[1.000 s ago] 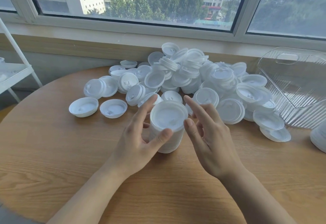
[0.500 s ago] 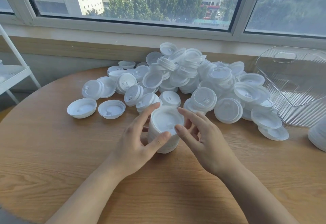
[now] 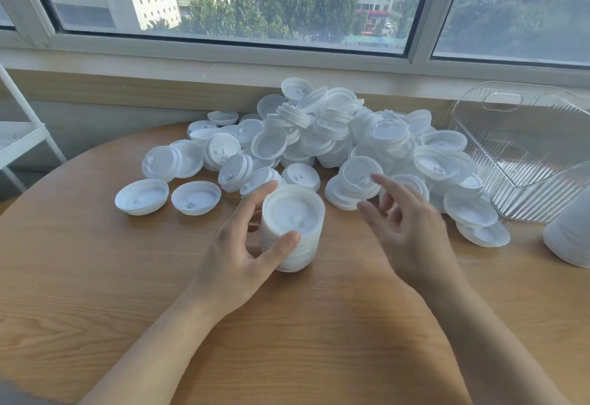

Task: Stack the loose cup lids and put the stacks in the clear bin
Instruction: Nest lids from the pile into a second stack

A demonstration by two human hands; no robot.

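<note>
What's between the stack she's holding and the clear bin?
In the head view, the right hand and loose lids lie between the stack and clear bin.

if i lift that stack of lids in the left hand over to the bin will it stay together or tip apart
The stack of lids looks thin white plastic, so probably light. It is taller than wide and only nested, so a tilt could fan it apart. The left hand holds only its side with thumb and fingers, and the right hand is off it; supporting top and bottom seems safer.
</note>
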